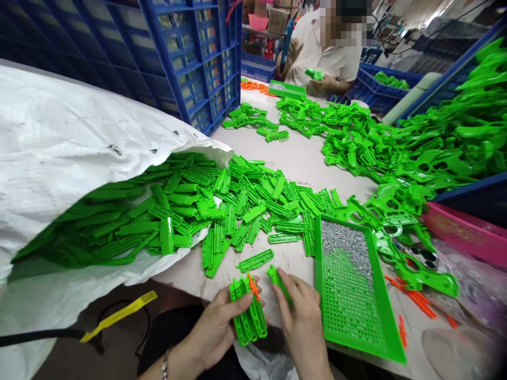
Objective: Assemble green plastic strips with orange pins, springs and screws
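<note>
My left hand [222, 322] is closed around a stack of several green plastic strips [249, 322], their ribbed sides up. A small orange plastic piece [253, 287] lies across the top of that stack under my thumb. In my right hand [303, 316] a single green plastic strip [277, 279] is pinched between thumb and fingers, partly hidden by them. Just beyond my hands, one loose green strip [255, 260] rests on the table. To the right of my right hand stands a green perforated tray [352, 311] with tiny silvery metal parts [346, 245] heaped toward its far end.
A white sack [79, 132] spills green strips [190, 200] onto the table at left. Blue crates [198, 58] stand behind it. Toy-gun-shaped green parts [356, 132] pile up at right, near a pink basket [467, 232] and orange pieces [412, 298]. Another person [325, 63] sits opposite.
</note>
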Tool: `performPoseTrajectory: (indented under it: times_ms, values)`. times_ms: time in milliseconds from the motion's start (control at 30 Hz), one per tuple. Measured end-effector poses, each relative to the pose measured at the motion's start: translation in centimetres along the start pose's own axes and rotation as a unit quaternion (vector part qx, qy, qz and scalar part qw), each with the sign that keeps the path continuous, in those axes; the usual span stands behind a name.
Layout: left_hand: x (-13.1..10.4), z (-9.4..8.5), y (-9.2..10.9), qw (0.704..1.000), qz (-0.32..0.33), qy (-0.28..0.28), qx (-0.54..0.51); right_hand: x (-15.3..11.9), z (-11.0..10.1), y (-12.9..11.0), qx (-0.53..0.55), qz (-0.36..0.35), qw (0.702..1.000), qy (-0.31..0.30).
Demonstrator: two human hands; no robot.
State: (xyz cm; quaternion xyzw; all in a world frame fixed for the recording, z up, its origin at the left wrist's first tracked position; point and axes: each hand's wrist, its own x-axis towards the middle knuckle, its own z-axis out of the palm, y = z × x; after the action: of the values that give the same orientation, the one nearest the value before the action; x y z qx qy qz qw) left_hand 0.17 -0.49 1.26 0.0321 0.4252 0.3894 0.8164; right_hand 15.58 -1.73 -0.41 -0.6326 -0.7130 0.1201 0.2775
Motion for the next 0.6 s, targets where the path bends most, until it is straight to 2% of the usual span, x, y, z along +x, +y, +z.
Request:
performPoseTrajectory:
  times_ms: [100, 167, 333, 433, 600]
  values:
    - [0.0, 0.2, -0.1, 0.999, 0.036, -0.011, 0.013, -0.8, -0.5, -1.5, 0.137, -0.010, 0.990, -0.026]
    - [0.0, 0.3, -0.2, 0.998, 0.052, -0.013, 0.022, -1.3, -0.5, -2.3, 0.159, -0.031, 0.987, -0.014]
    - [-0.1, 0.5, -0.4, 0.997, 0.056, -0.027, 0.037, -1.6, -0.1, -2.9, 0.118, -0.059, 0.991, 0.022]
    - [0.1, 0.3, -0.4, 0.997, 0.060, -0.015, 0.046, -1.4, -0.4, -2.7, 0.079, -0.094, 0.992, 0.016]
    - [0.5, -0.3, -0.8, 0.983, 0.124, 0.003, 0.134, -1.1, -1.0, -2.3, 0.054, -0.139, 0.989, 0.004]
